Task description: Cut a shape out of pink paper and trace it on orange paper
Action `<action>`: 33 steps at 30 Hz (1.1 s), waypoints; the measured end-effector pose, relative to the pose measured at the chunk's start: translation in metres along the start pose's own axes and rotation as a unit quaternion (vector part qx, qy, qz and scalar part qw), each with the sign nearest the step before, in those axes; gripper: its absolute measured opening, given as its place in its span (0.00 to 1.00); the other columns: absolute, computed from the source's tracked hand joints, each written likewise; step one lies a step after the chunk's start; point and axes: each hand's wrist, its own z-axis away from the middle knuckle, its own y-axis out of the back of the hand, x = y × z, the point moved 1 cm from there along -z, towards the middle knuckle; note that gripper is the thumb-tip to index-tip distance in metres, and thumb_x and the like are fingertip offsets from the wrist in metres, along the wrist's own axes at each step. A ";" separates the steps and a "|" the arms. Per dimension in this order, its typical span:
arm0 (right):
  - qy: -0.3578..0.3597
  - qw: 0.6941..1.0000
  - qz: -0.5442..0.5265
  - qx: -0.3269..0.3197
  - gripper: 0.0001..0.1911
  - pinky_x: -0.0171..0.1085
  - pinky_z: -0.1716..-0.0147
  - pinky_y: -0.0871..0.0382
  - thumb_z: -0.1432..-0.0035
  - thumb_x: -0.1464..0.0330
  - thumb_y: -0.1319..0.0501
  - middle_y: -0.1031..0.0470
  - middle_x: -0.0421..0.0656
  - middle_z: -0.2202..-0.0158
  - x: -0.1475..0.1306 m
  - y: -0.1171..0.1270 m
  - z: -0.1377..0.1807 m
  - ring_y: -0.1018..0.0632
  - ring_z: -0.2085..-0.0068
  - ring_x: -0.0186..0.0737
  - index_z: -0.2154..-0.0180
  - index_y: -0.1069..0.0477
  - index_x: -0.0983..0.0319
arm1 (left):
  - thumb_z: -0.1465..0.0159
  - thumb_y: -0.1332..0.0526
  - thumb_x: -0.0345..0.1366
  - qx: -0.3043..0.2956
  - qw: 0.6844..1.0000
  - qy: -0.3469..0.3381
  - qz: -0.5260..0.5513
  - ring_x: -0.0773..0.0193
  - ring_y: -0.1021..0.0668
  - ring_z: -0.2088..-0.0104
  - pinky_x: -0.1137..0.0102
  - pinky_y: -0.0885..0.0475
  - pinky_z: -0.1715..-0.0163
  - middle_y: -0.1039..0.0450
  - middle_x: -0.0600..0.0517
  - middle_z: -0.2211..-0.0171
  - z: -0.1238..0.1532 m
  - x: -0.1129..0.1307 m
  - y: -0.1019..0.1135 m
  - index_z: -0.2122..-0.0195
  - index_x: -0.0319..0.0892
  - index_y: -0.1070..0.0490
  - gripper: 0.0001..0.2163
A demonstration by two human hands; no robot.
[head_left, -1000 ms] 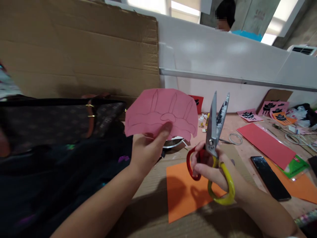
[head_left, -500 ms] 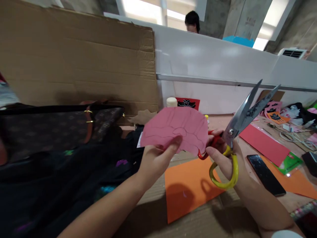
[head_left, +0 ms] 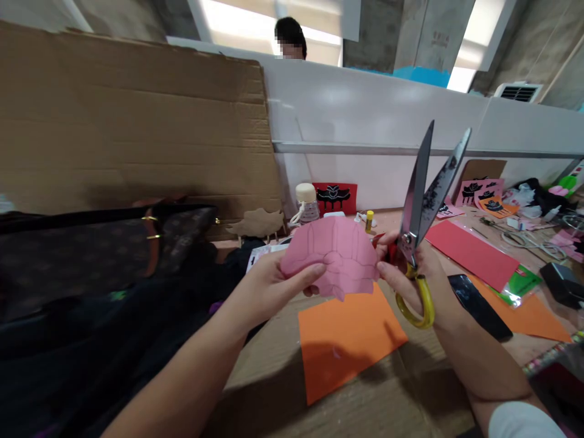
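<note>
My left hand [head_left: 267, 286] has the pink paper [head_left: 351, 240] pinched in its fingers [head_left: 301, 281], held up in midair, drawn lines [head_left: 336, 255] facing me, probably for easy reading. Right hand [head_left: 405, 289] grips the spread scissors [head_left: 409, 239], blades [head_left: 417, 185] pointing away, I guess so it can steady the paper's edge too.

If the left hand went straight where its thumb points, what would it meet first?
Probably the right hand, at the right edge of the pink paper the left hand holds; depth is unclear.
</note>
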 end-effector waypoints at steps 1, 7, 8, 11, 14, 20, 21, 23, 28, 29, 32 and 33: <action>-0.002 1.000 0.001 0.002 0.13 0.39 0.62 0.29 0.35 0.60 0.33 0.30 0.39 0.62 0.002 0.000 0.001 0.26 0.64 0.38 0.52 0.32 0.53 | 0.47 0.30 0.48 0.016 1.000 -0.002 -0.008 0.62 0.24 0.81 0.71 0.27 0.80 0.25 0.51 0.83 0.000 -0.001 -0.002 0.79 0.42 0.24 0.14; -0.087 0.995 -0.046 0.003 0.34 0.41 0.65 0.29 0.50 0.40 0.30 0.32 0.42 0.63 0.036 -0.001 0.026 0.27 0.64 0.43 0.52 0.32 0.54 | 0.48 0.28 0.47 0.132 0.989 -0.007 0.066 0.60 0.22 0.78 0.69 0.25 0.76 0.23 0.50 0.79 -0.007 -0.014 -0.007 0.77 0.42 0.23 0.13; -0.108 0.993 -0.047 0.012 0.34 0.41 0.65 0.29 0.50 0.38 0.32 0.32 0.43 0.63 0.042 -0.001 0.032 0.27 0.64 0.44 0.52 0.32 0.54 | 0.48 0.27 0.48 0.136 0.987 0.003 0.086 0.60 0.22 0.77 0.68 0.24 0.76 0.22 0.50 0.78 -0.009 -0.017 -0.008 0.75 0.42 0.22 0.14; -0.131 0.990 -0.036 0.021 0.36 0.42 0.67 0.30 0.52 0.35 0.33 0.34 0.42 0.66 0.059 -0.004 0.049 0.29 0.66 0.44 0.54 0.32 0.54 | 0.49 0.26 0.52 0.118 0.985 0.035 0.118 0.60 0.22 0.76 0.69 0.23 0.76 0.21 0.49 0.76 -0.014 -0.025 -0.017 0.72 0.41 0.21 0.18; -0.148 0.988 -0.034 0.025 0.37 0.42 0.67 0.31 0.54 0.36 0.31 0.34 0.41 0.67 0.070 -0.005 0.057 0.31 0.67 0.43 0.54 0.31 0.54 | 0.50 0.25 0.54 0.083 0.987 0.053 0.126 0.60 0.22 0.76 0.68 0.22 0.74 0.21 0.49 0.76 -0.014 -0.028 -0.027 0.73 0.41 0.22 0.20; -0.171 0.983 -0.054 0.034 0.36 0.43 0.68 0.29 0.54 0.37 0.31 0.34 0.42 0.65 0.079 -0.001 0.061 0.30 0.66 0.45 0.53 0.32 0.53 | 0.46 0.27 0.51 0.072 0.991 0.051 0.102 0.59 0.22 0.75 0.68 0.23 0.73 0.22 0.49 0.76 -0.009 -0.032 -0.036 0.72 0.41 0.22 0.17; -0.174 0.982 -0.057 0.034 0.36 0.42 0.68 0.29 0.53 0.37 0.31 0.34 0.42 0.65 0.079 -0.001 0.062 0.29 0.65 0.45 0.53 0.32 0.53 | 0.45 0.28 0.50 0.073 0.991 0.048 0.098 0.60 0.22 0.75 0.68 0.24 0.73 0.22 0.49 0.77 -0.009 -0.033 -0.037 0.73 0.41 0.22 0.16; -0.180 0.981 -0.062 0.034 0.35 0.42 0.68 0.29 0.52 0.37 0.32 0.34 0.43 0.64 0.079 -0.001 0.065 0.29 0.64 0.45 0.52 0.32 0.53 | 0.44 0.28 0.48 0.078 0.992 0.044 0.095 0.60 0.22 0.76 0.69 0.24 0.74 0.23 0.50 0.77 -0.010 -0.034 -0.037 0.74 0.42 0.23 0.14; -0.187 0.980 -0.064 0.034 0.36 0.42 0.67 0.29 0.52 0.38 0.31 0.35 0.42 0.65 0.082 -0.004 0.068 0.29 0.65 0.44 0.52 0.32 0.54 | 0.44 0.29 0.52 0.075 0.992 0.042 0.087 0.58 0.22 0.76 0.67 0.23 0.74 0.22 0.50 0.78 -0.011 -0.036 -0.039 0.75 0.43 0.23 0.16; -0.188 0.980 -0.063 0.035 0.36 0.41 0.67 0.29 0.52 0.38 0.31 0.35 0.42 0.65 0.083 -0.004 0.068 0.30 0.65 0.44 0.52 0.32 0.54 | 0.44 0.29 0.53 0.073 0.993 0.042 0.083 0.58 0.21 0.75 0.67 0.23 0.73 0.22 0.50 0.77 -0.011 -0.036 -0.039 0.75 0.43 0.24 0.17; -0.188 0.980 -0.059 0.035 0.35 0.41 0.65 0.29 0.50 0.39 0.31 0.35 0.42 0.64 0.085 -0.005 0.069 0.29 0.64 0.43 0.51 0.31 0.54 | 0.42 0.31 0.55 0.071 0.994 0.045 0.075 0.58 0.21 0.75 0.68 0.23 0.73 0.21 0.50 0.77 -0.011 -0.039 -0.041 0.74 0.42 0.23 0.19; -0.188 0.980 -0.057 0.035 0.34 0.40 0.64 0.29 0.50 0.40 0.30 0.34 0.42 0.64 0.085 -0.005 0.069 0.29 0.64 0.42 0.51 0.31 0.55 | 0.42 0.32 0.55 0.071 0.994 0.049 0.074 0.58 0.21 0.75 0.68 0.24 0.73 0.21 0.50 0.76 -0.011 -0.041 -0.042 0.74 0.42 0.23 0.19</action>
